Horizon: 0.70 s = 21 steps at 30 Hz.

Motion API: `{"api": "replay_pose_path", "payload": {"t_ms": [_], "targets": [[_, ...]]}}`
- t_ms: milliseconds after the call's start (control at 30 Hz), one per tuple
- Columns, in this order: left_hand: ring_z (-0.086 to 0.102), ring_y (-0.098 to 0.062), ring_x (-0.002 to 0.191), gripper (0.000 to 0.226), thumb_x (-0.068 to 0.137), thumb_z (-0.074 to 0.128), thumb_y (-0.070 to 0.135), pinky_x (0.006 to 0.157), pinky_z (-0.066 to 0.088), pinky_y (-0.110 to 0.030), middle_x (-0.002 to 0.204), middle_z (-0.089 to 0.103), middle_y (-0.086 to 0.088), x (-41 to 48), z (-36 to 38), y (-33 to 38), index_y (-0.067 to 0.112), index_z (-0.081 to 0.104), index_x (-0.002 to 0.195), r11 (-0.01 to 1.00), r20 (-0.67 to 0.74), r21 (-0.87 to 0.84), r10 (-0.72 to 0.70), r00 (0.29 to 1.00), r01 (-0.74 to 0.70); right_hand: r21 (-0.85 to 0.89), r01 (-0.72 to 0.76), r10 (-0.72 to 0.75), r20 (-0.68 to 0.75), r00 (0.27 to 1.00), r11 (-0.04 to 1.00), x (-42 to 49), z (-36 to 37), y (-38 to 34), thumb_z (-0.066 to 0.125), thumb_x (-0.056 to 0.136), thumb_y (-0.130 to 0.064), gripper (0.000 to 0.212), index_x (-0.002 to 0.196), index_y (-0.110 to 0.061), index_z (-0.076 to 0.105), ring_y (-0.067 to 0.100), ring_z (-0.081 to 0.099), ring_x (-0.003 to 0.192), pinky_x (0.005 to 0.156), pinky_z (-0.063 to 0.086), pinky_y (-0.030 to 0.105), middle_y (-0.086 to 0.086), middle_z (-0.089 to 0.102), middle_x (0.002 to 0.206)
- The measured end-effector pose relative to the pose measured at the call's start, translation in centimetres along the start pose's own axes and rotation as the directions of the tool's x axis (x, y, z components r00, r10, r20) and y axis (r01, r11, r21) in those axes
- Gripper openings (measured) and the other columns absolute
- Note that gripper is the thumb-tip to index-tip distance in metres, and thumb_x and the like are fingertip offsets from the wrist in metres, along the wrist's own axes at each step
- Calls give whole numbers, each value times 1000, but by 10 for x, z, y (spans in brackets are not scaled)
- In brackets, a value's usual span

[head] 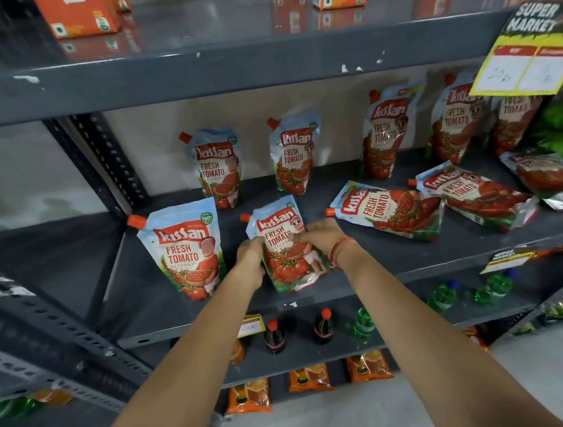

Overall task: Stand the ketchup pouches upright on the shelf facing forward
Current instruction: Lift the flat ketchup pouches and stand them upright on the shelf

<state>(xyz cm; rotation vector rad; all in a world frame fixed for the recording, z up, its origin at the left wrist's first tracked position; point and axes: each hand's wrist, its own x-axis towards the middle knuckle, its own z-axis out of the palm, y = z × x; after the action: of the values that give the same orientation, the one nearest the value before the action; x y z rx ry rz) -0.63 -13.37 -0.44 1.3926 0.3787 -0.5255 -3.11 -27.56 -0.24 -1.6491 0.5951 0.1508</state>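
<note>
Red-and-blue ketchup pouch [284, 244] is gripped by both left hand [251, 252] and right hand [320, 235] at the shelf [364, 267] front edge, upright. Six stand; three pouches [388, 210] lie flat toward the right end.

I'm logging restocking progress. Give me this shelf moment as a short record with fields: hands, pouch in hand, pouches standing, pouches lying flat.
hands: left hand and right hand both grip one pouch
pouch in hand: held ketchup pouch, front row, upright, label forward
standing in front: front-left pouch
standing at back: five, starting with back-left pouch; the rightmost is partly hidden by the price sign
lying flat: three, starting with nearest flat pouch, right of the hands
shelf: grey metal shelf
</note>
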Motion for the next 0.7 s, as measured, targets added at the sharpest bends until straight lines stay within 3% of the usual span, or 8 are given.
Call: {"api": "replay_pose_path", "payload": {"t_ms": [67, 133, 200, 300, 400, 500, 700], "targets": [[63, -30, 103, 31, 93, 43, 16, 95, 50, -44, 114, 66, -16, 0, 0, 6, 2, 57, 117, 996, 11, -8, 87, 996, -87, 32, 102, -102, -4, 995, 994, -2, -3, -3, 82, 68, -15, 48, 108, 1, 63, 25, 67, 96, 91, 54, 39, 17, 69, 112], [64, -26, 101, 24, 95, 44, 24, 93, 50, -44, 109, 67, -11, -1, -2, 12, 10, 57, 109, 983, -19, -25, 182, 983, -182, 60, 245, -242, -46, 969, 968, -7, -5, -6, 83, 66, -12, 40, 98, -8, 60, 19, 66, 88, 77, 56, 31, 9, 69, 99], [62, -18, 97, 16, 96, 43, 28, 87, 51, -36, 104, 65, -4, -4, -5, 13, 17, 55, 96, 954, -59, -21, 296, 953, -298, 43, 367, -364, -57, 930, 929, -13, -4, -8, 82, 67, -9, 36, 87, -20, 55, 8, 66, 79, 64, 54, 20, -1, 66, 86], [59, -3, 85, 14, 97, 41, 27, 66, 49, -17, 92, 63, 7, -12, -10, 6, 18, 51, 96, 873, -64, 46, 487, 871, -485, 16, 461, -459, -63, 886, 887, -17, 1, 2, 80, 71, -10, 35, 90, -20, 53, -10, 63, 68, 57, 49, 8, -8, 64, 83], [58, 3, 72, 17, 97, 40, 27, 56, 45, -5, 81, 59, 7, -16, -13, -7, 16, 48, 87, 778, -60, 99, 627, 777, -620, -17, 486, -485, -100, 869, 874, -22, 3, 12, 79, 73, -19, 36, 94, -24, 51, -13, 61, 73, 60, 49, 9, -10, 64, 87], [58, 10, 71, 21, 98, 38, 29, 58, 44, -3, 82, 59, 8, -19, -11, -24, 13, 48, 88, 746, -33, 146, 660, 751, -649, -17, 481, -480, -82, 873, 877, -22, -1, 26, 77, 74, -22, 35, 92, -30, 49, -5, 65, 90, 69, 54, 15, -12, 66, 96], [56, -6, 86, 28, 96, 40, 35, 68, 43, -11, 94, 62, 4, -30, -6, -42, 10, 53, 101, 761, -126, 231, 641, 757, -606, -41, 496, -492, 74, 867, 867, -19, -13, 36, 78, 74, -19, 42, 106, -16, 51, -8, 61, 93, 75, 53, 14, -16, 64, 101]]}}
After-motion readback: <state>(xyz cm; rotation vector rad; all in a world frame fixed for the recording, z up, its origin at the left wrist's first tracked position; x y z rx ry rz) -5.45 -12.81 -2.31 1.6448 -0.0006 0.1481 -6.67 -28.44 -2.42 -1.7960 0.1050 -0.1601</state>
